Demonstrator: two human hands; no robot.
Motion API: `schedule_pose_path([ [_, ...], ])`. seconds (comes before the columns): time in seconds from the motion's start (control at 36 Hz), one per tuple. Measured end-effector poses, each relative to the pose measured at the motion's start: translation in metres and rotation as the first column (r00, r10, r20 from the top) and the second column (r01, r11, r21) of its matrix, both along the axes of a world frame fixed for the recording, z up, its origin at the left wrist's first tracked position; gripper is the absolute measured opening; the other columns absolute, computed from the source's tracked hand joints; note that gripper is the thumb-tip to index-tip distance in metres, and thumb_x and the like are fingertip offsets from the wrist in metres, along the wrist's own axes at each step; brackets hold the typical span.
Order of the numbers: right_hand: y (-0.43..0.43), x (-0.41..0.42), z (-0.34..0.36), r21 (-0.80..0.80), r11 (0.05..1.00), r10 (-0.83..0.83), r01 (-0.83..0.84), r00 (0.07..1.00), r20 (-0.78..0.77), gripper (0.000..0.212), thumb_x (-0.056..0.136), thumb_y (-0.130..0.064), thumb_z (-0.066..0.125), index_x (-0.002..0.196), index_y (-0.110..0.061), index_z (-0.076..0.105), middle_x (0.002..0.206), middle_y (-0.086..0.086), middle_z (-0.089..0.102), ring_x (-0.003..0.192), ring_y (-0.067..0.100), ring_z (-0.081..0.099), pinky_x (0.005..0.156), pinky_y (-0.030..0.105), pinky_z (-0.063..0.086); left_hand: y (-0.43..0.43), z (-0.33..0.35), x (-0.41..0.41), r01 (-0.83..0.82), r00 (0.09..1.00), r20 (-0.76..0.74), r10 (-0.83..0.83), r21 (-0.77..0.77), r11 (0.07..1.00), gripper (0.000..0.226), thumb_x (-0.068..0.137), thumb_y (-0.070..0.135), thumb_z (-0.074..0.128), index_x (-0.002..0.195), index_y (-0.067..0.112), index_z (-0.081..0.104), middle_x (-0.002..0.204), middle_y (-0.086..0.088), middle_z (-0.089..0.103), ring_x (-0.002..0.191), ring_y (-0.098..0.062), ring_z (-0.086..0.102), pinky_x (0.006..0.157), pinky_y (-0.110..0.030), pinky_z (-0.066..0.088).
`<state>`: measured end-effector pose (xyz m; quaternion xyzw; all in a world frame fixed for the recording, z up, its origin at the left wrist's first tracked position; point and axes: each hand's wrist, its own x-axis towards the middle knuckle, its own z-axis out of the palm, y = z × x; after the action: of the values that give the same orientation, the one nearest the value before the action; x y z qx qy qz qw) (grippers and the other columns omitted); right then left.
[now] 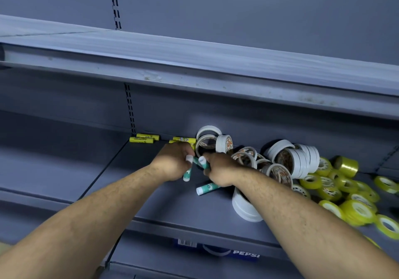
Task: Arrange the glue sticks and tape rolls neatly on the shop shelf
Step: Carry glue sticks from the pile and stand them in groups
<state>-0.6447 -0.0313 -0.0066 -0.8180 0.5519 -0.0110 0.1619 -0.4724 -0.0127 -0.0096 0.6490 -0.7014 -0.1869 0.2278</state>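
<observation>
The left forearm (82,220) and right forearm (306,218) reach up from the bottom edge and meet over the middle of the grey shelf (164,211). To the right of both hands, a heap of white tape rolls (289,158) leans against the back panel. Further right, yellow tape rolls (345,192) lie scattered toward the shelf's front edge. A short stack of white rolls (244,209) sits just under the right forearm.

The left hand (172,162) is curled round a teal glue stick (187,174), whose white ends show above and below the fingers. The right hand (219,170), almost touching the left, is closed round a second teal stick (203,161) with its white cap up. Whether it grips anything more cannot be told, as its fingertips are hidden.

A loose teal stick (206,188) lies flat just below the right wrist. Yellow glue sticks (144,138) lie along the back edge, behind and to the left of the left hand.
</observation>
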Motion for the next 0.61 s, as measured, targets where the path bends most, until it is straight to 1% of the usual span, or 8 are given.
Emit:
schedule_pose_path([
  [0.08, 0.001, -0.004, 0.009, -0.052, 0.999, 0.010, -0.010, 1.000, -0.004, 0.027, 0.102, -0.034, 0.051, 0.127, -0.023, 0.053, 0.115, 0.002, 0.063, 0.103, 0.025, 0.060, 0.078, 0.030, 0.043, 0.000, 0.002, 0.003, -0.021, 1.000, -0.021, 0.020, -0.031, 0.999, 0.009, 0.093, 0.024, 0.059, 0.095, 0.026, 0.067, 0.087, 0.011, 0.067, 0.088, -0.014, 0.064, 0.076, -0.028, 0.052],
  [0.17, 0.004, -0.007, 0.020, -0.090, 0.996, 0.008, -0.008, 1.000, 0.009, 0.044, 0.105, -0.035, 0.046, 0.149, -0.031, 0.042, 0.143, 0.003, 0.055, 0.126, 0.027, 0.054, 0.096, 0.031, 0.045, 0.000, 0.003, 0.004, -0.050, 0.998, -0.044, 0.048, -0.054, 0.997, 0.010, 0.092, 0.023, 0.058, 0.090, 0.030, 0.064, 0.087, 0.014, 0.066, 0.088, -0.013, 0.064, 0.073, -0.025, 0.049],
  [0.22, 0.007, -0.008, 0.024, -0.093, 0.995, -0.028, 0.032, 0.999, 0.045, 0.048, 0.104, -0.035, 0.048, 0.150, -0.034, 0.040, 0.143, 0.001, 0.055, 0.128, 0.027, 0.053, 0.100, 0.033, 0.046, 0.001, 0.004, 0.003, -0.065, 0.995, -0.073, 0.061, -0.054, 0.996, 0.014, 0.091, 0.020, 0.057, 0.088, 0.033, 0.064, 0.089, 0.013, 0.069, 0.086, -0.013, 0.066, 0.074, -0.026, 0.053],
  [0.28, 0.009, -0.009, 0.024, -0.109, 0.988, -0.095, 0.109, 0.987, 0.127, 0.042, 0.097, -0.032, 0.059, 0.138, -0.032, 0.050, 0.129, -0.001, 0.062, 0.115, 0.023, 0.059, 0.089, 0.030, 0.049, 0.003, 0.006, 0.001, -0.060, 0.991, -0.125, 0.052, -0.056, 0.997, 0.019, 0.091, 0.017, 0.056, 0.090, 0.032, 0.067, 0.090, 0.008, 0.072, 0.085, -0.015, 0.068, 0.075, -0.029, 0.056],
  [0.36, 0.011, -0.010, 0.021, -0.110, 0.961, -0.203, 0.252, 0.920, 0.334, 0.020, 0.084, -0.019, 0.073, 0.093, -0.032, 0.061, 0.095, -0.011, 0.064, 0.087, 0.016, 0.063, 0.068, 0.024, 0.045, 0.003, 0.006, -0.005, -0.047, 0.977, -0.210, 0.034, -0.060, 0.997, 0.021, 0.093, 0.019, 0.057, 0.097, 0.033, 0.071, 0.089, 0.011, 0.073, 0.078, -0.009, 0.069, 0.064, -0.024, 0.057],
  [0.42, 0.014, -0.012, 0.022, -0.066, 0.944, -0.261, 0.324, 0.852, 0.454, 0.027, 0.079, -0.010, 0.075, 0.078, -0.033, 0.061, 0.080, -0.016, 0.061, 0.074, 0.012, 0.061, 0.063, 0.023, 0.047, 0.003, 0.005, -0.011, -0.044, 0.958, -0.284, 0.023, -0.068, 0.997, 0.022, 0.093, 0.020, 0.059, 0.104, 0.034, 0.072, 0.093, 0.015, 0.072, 0.079, -0.003, 0.068, 0.054, -0.013, 0.051],
  [0.47, 0.019, -0.016, 0.023, 0.034, 0.931, -0.307, 0.363, 0.732, 0.608, 0.031, 0.077, -0.005, 0.077, 0.078, -0.033, 0.064, 0.077, -0.013, 0.064, 0.067, 0.011, 0.060, 0.066, 0.028, 0.053, 0.005, 0.006, -0.020, -0.033, 0.947, -0.321, 0.003, -0.088, 0.996, 0.019, 0.093, 0.023, 0.060, 0.106, 0.033, 0.071, 0.094, 0.016, 0.072, 0.084, -0.001, 0.068, 0.058, -0.009, 0.050],
  [0.61, 0.041, -0.036, 0.027, 0.219, 0.921, -0.343, 0.323, 0.404, 0.848, 0.024, 0.079, -0.003, 0.082, 0.086, -0.016, 0.063, 0.081, 0.003, 0.066, 0.066, 0.019, 0.060, 0.061, 0.035, 0.050, 0.018, 0.015, -0.052, 0.070, 0.944, -0.311, -0.106, -0.124, 0.990, 0.013, 0.090, 0.023, 0.064, 0.090, 0.035, 0.068, 0.084, 0.008, 0.074, 0.080, -0.011, 0.070, 0.074, -0.029, 0.058],
])
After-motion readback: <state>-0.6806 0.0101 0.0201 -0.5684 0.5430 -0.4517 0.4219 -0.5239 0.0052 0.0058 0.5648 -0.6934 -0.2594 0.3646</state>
